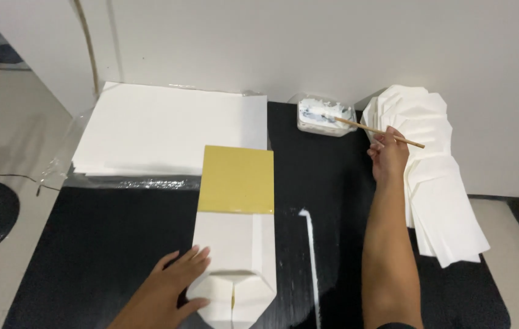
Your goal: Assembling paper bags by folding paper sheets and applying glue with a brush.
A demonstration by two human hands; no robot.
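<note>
I see right hand (387,155) stretched far forward, fingers pinched on thin wooden stick (380,132), its tip in clear plastic tub of white paste (325,116) at wall. Left hand (174,286) flat, fingers loose, pressing on folded white paper bag (235,262) at near edge of black table (101,244). Yellow square board (237,178) sticks out of bag's far end. Stack of white sheets (168,128) back left; fanned pile of folded bags (433,176) right. White paste streak (311,250) beside bag.
</note>
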